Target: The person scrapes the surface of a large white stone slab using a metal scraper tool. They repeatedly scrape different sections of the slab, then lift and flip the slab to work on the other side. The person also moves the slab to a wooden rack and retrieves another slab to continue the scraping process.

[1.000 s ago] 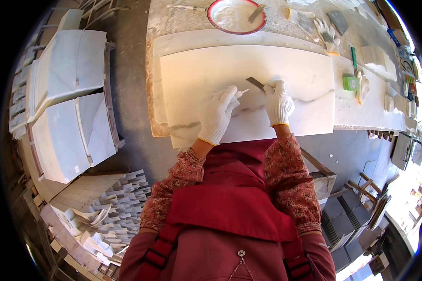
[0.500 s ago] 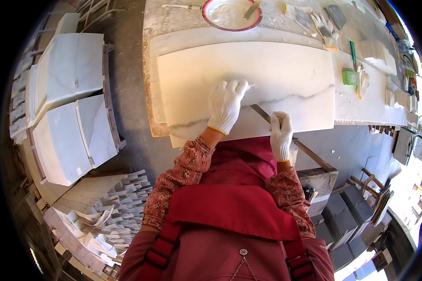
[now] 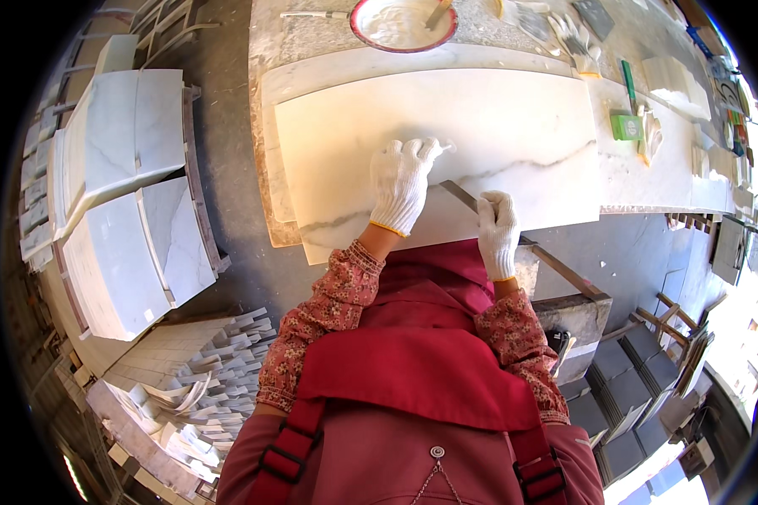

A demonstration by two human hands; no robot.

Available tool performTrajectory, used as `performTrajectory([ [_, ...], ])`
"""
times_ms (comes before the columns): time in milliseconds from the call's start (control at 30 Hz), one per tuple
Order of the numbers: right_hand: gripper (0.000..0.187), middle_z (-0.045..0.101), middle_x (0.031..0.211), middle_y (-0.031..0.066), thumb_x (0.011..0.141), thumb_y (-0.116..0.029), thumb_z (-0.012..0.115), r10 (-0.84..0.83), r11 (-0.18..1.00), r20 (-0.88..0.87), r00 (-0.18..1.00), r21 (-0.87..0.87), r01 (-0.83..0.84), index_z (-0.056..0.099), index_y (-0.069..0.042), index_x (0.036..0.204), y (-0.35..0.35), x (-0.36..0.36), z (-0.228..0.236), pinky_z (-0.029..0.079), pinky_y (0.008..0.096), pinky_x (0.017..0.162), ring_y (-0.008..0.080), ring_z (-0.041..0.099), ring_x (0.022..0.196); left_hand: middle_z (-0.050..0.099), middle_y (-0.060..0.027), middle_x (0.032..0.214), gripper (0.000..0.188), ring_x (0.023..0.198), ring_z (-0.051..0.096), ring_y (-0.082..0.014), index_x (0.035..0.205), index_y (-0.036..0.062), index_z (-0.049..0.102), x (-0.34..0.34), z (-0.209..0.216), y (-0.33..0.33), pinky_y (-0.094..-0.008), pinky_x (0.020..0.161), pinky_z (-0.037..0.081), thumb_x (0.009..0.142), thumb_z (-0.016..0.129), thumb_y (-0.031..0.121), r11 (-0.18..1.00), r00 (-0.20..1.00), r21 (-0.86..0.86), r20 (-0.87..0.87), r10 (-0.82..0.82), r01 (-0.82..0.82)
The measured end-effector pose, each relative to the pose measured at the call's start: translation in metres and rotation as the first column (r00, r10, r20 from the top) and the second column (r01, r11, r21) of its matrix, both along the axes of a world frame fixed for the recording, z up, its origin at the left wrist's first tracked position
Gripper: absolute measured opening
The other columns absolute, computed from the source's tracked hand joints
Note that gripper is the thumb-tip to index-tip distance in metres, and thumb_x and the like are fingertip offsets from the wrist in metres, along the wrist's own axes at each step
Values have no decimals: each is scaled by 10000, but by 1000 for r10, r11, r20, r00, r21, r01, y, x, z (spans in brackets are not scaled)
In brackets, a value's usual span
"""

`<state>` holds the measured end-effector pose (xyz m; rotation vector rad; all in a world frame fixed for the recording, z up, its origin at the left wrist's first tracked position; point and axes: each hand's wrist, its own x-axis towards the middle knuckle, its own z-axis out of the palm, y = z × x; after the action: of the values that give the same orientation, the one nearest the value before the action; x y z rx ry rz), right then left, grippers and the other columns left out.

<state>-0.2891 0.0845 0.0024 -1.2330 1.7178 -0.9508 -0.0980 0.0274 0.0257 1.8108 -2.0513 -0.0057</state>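
From the head view, your left hand [image 3: 403,181] lies flat on the slab [image 3: 514,135], fingers spread, its grip open and holding nothing. The slab is a pale marble sheet with a grey vein, lying on the bench [image 3: 648,172] with its long axis running left to right across your front; its near edge overhangs toward you. Your right hand [image 3: 498,231] has its grip closed around a blade [image 3: 461,195], a thin flat metal strip held at the slab's near edge. The blade's long axis runs on a slant, its free end pointing up and left toward your left hand, its lower end hidden inside the glove. Whether the darker strip that continues down and right past your hand belongs to the blade or to the stand below is hard to make out. At the far side of the bench a red-rimmed bowl [image 3: 358,21] is cut off by the top of the picture; it holds a white paste with a tool [image 3: 436,13] stuck in it. To its right lie spare gloves [image 3: 568,32] and a small green box [image 3: 625,126]. More slabs [image 3: 126,202] lean at your left.
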Motion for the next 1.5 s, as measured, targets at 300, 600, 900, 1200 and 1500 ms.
performTrajectory([
  [300, 99, 676, 780, 65, 929, -103, 656, 9, 1000, -53, 999, 4, -8, 671, -42, 1005, -2, 1, 0, 502, 286, 651, 127, 600, 669, 680, 54, 904, 286, 784, 607, -197, 1071, 217, 674, 0, 0, 0, -375, 627, 470, 793, 736, 184, 1000, 1000, -15, 6, 0, 0],
  [600, 93, 657, 769, 44, 927, -99, 657, 10, 1000, -43, 999, 1, -10, 674, -44, 999, -3, 1, 1, 484, 268, 631, 100, 563, 659, 687, 53, 904, 273, 782, 610, -189, 1050, 214, 691, 1, -1, -1, -361, 624, 479, 784, 747, 188, 999, 1000, -33, 4, -4, 4],
  [900, 108, 655, 765, 42, 931, -85, 645, -11, 997, 144, 989, 82, -1, 681, -43, 1024, -15, -3, 13, 482, 265, 623, 93, 559, 653, 725, -26, 1013, 384, 877, 657, -246, 1171, 161, 701, 12, -10, -1, -366, 731, 534, 794, 772, 161, 998, 940, 67, -342, 8, 15],
  [1200, 122, 694, 919, 71, 880, -208, 649, 80, 899, -484, 871, -342, -273, 719, -159, 968, -96, 18, 1, 517, 375, 767, 296, 639, 862, 698, -143, 1180, 384, 1024, 668, -243, 1225, 0, 647, 46, -37, 19, -351, 902, 521, 892, 749, 162, 985, 507, 118, -845, 168, -129],
  [1500, 132, 693, 954, 36, 844, -211, 647, 244, 836, -637, 731, -244, -491, 748, -209, 929, -115, 11, 0, 499, 406, 826, 294, 618, 915, 711, -132, 1146, 417, 1024, 671, -303, 1221, 22, 653, 44, -36, 19, -383, 887, 527, 884, 751, 248, 983, 667, 92, -724, 175, -158],
])
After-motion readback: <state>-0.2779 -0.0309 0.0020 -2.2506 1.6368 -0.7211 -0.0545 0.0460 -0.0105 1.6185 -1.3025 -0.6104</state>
